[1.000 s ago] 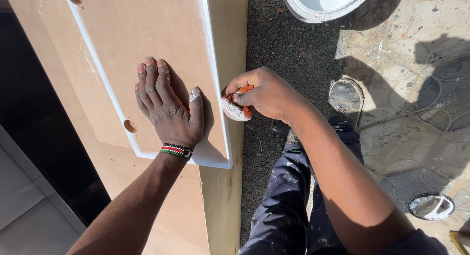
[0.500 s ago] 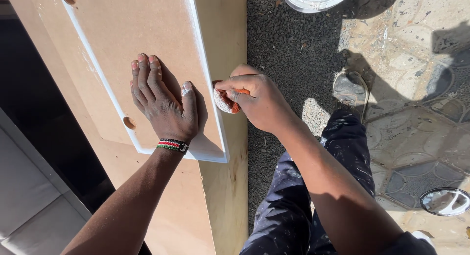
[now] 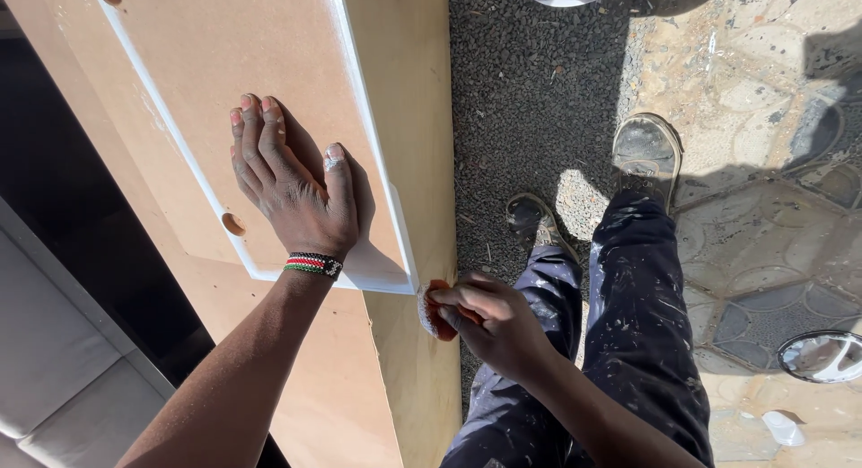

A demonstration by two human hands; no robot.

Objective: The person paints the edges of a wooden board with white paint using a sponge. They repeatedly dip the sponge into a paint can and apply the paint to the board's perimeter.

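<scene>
Left hand pressed flat and open, fingers together, on the brown face of the white-edged panel, near its lower right corner (beaded wristband just below the palm). Right hand pinched shut around a folded piece of sandpaper, held against that same corner of the panel. Long axis of the panel running from that corner up and away to the left, out of view at the top. Beneath the panel, a larger bare board. Right of the panel, paint-spattered trousers and two dusty shoes on gravel and stone paving.
</scene>
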